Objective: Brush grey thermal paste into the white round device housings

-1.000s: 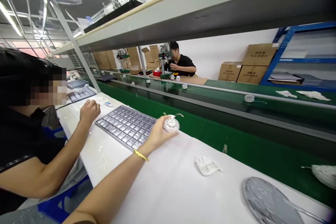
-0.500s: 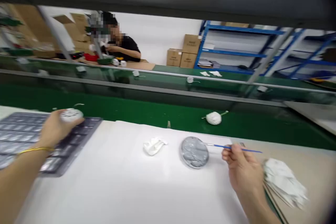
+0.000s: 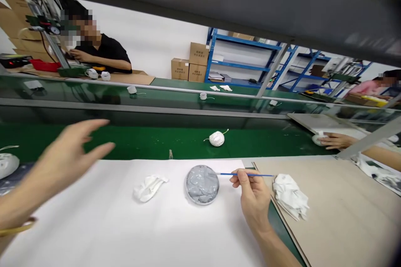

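Observation:
My left hand (image 3: pixel 64 160) is open and empty, fingers spread above the near edge of the white table top (image 3: pixel 94 229). Beyond its fingertips, a white round part (image 3: pixel 6 165) rests on a metal tray (image 3: pixel 15 173) at the far left edge of view. My right hand (image 3: pixel 254 196) pinches a thin blue paintbrush (image 3: pixel 247 174), its tip over the upper right of a round dish of grey paste (image 3: pixel 202 184). A crumpled white cloth (image 3: pixel 149 187) lies left of the dish.
A green conveyor belt (image 3: pixel 134 144) runs behind the table, carrying a white round part with a wire (image 3: pixel 216 138). A crumpled white cloth pile (image 3: pixel 290 196) lies on a beige board (image 3: pixel 341 212). A co-worker's hand (image 3: pixel 336 141) holds a white item at right; another co-worker (image 3: pixel 103 52) sits across.
The view has swung right. My left hand has let go of the white round part and opened. My right hand has brought the brush tip from the dish's edge over the paste.

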`<state>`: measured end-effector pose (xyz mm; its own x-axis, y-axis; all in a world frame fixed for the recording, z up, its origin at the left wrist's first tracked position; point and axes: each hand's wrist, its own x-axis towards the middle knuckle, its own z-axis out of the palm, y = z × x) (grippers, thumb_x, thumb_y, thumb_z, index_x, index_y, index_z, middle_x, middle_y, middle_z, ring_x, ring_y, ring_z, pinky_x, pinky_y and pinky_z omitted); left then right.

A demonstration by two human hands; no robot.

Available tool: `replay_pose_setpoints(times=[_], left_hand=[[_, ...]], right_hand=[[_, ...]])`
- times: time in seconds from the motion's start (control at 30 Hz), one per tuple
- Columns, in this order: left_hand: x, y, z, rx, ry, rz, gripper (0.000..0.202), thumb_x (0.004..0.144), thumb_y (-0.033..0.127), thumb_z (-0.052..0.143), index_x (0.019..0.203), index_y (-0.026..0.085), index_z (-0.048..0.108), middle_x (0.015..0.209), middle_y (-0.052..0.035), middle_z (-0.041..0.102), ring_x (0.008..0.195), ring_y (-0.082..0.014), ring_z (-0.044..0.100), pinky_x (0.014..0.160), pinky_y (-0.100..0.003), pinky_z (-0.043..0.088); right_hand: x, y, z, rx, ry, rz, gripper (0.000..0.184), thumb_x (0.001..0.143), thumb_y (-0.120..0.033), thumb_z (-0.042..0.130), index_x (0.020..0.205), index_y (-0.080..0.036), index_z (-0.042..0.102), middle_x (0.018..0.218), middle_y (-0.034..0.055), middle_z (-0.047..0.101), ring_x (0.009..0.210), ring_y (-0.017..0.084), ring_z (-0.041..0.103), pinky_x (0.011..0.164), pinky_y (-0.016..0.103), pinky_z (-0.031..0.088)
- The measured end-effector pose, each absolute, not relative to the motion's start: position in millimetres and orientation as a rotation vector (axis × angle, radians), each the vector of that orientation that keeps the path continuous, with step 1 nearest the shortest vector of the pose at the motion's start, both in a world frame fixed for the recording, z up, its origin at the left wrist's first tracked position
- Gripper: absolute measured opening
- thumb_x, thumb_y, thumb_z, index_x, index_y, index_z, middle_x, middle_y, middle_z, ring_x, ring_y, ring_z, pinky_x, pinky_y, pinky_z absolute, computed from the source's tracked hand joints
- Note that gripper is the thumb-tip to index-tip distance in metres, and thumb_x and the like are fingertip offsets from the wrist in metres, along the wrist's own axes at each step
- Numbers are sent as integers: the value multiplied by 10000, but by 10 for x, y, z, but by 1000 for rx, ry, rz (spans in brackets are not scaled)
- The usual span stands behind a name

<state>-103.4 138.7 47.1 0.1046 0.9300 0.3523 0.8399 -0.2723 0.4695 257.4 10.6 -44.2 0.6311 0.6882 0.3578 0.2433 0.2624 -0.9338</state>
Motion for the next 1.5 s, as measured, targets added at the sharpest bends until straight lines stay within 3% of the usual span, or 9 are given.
replay_pose_setpoints(times=[0.1, 0.27, 0.37, 0.47, 0.57, 0.7, 0.83, 1.3, 1.5], left_hand=[[-77, 1489, 407, 2534, 1230, 763, 392, 845, 386, 496, 1218, 265, 514, 1353, -31, 437, 1223, -269, 458, 1021, -405, 386], [1234, 1729, 223, 2613, 825, 416, 550, 778, 153, 579, 1293, 288, 442, 1451, -55, 342, 1317, -254, 348, 1078, -387, 306], [1651, 1893, 151, 2492, 996, 402, 674, 803, 314, 594, 1389, 197, 284, 1413, -146, 383, 1267, -297, 409, 1026, -409, 349], [1805, 2048, 134, 2317, 1230, 351, 784, 862, 548, 428, 1427, 93, 127, 1345, -230, 434, 1206, -322, 471, 957, -459, 401], [1775, 2157, 153, 2201, 1392, 273, 679, 897, 571, 331, 1405, 136, 218, 1302, -177, 483, 1146, -282, 519, 948, -487, 410], [1660, 2189, 193, 2156, 1469, 105, 522, 898, 522, 402, 1255, 143, 454, 1213, -129, 545, 1054, -248, 563, 903, -472, 445], [1629, 2110, 233, 2187, 1385, -66, 476, 876, 527, 452, 1110, 125, 553, 1032, -92, 624, 901, -206, 613, 820, -416, 490], [1432, 1986, 233, 2261, 1332, -142, 449, 842, 376, 581, 1214, 152, 467, 1098, -97, 588, 895, -208, 607, 768, -397, 516], [1112, 2003, 247, 2225, 1442, 254, 720, 622, 370, 746, 1217, 154, 402, 1090, -130, 596, 930, -269, 608, 763, -359, 505]], right_hand=[[2577, 111, -456, -1279, -859, 344, 244, 831, -397, 585, 818, -154, 587, 689, 42, 641, 543, 150, 588, 531, 288, 469], [2614, 96, -463, -1253, -847, 339, 240, 839, -391, 576, 814, -152, 585, 728, 53, 647, 544, 149, 593, 518, 291, 479], [2637, 94, -458, -1257, -844, 329, 221, 848, -371, 568, 817, -153, 579, 717, 45, 639, 546, 142, 590, 520, 285, 479], [2654, 96, -466, -1267, -865, 331, 194, 858, -349, 559, 829, -157, 573, 714, 38, 638, 552, 138, 590, 529, 280, 478], [2657, 98, -496, -1274, -895, 331, 174, 863, -334, 553, 843, -163, 572, 733, 37, 645, 558, 135, 592, 530, 278, 475], [2650, 97, -549, -1299, -958, 287, 167, 866, -328, 546, 842, -165, 575, 771, 43, 647, 565, 131, 592, 518, 270, 468], [2660, 92, -596, -1332, -1048, 253, 162, 882, -319, 517, 847, -169, 567, 812, 46, 637, 590, 128, 590, 518, 264, 457], [2659, 58, -554, -1432, -1105, 173, 206, 876, -365, 517, 831, -177, 589, 697, 21, 634, 541, 126, 554, 535, 258, 431], [2647, 87, -556, -1481, -977, 281, 309, 840, -470, 530, 804, -168, 589, 637, 32, 627, 551, 154, 566, 528, 269, 427]])
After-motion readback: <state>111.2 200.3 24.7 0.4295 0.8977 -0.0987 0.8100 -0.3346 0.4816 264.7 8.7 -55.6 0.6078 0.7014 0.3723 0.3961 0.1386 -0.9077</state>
